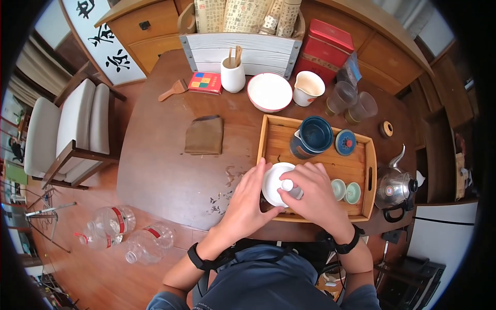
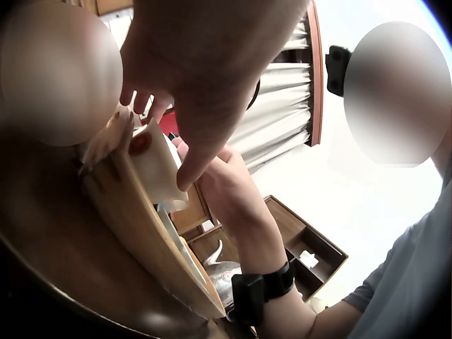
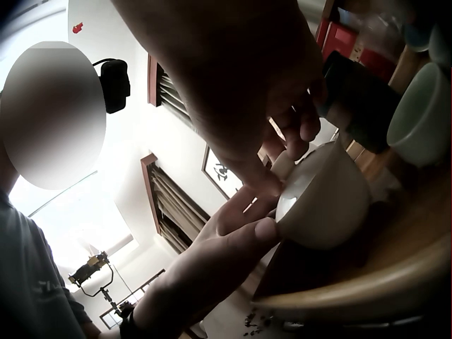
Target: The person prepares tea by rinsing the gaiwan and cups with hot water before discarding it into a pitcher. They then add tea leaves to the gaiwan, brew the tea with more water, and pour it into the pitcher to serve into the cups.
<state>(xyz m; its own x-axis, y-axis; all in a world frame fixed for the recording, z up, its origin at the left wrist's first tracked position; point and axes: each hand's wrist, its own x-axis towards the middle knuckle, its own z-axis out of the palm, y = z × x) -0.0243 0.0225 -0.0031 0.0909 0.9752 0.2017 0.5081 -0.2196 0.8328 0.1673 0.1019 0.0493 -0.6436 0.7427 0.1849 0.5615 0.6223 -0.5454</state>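
A white lidded tea bowl (image 3: 332,205), a gaiwan, is at the near left of the wooden tray (image 1: 349,166). My left hand (image 1: 244,207) holds its side, thumb on the near side and fingers on the far side. Over the bowl, my right hand (image 1: 321,199) pinches the knob (image 1: 287,184) of the white lid (image 1: 273,178) between thumb and fingers. Behind them on the tray stands a dark blue handled pot (image 1: 313,135) without its cover. Its blue lid (image 1: 345,143) with a red knob lies beside it. Two pale green cups (image 1: 353,193) sit right of my right hand.
A steel kettle (image 1: 396,186) stands right of the tray. Behind it are a white bowl (image 1: 269,91), a white pitcher (image 1: 309,89) and two clear glasses (image 1: 342,97). A folded brown cloth (image 1: 204,136) and scattered tea leaves (image 1: 219,201) lie left. Plastic bottles (image 1: 151,243) are on the floor.
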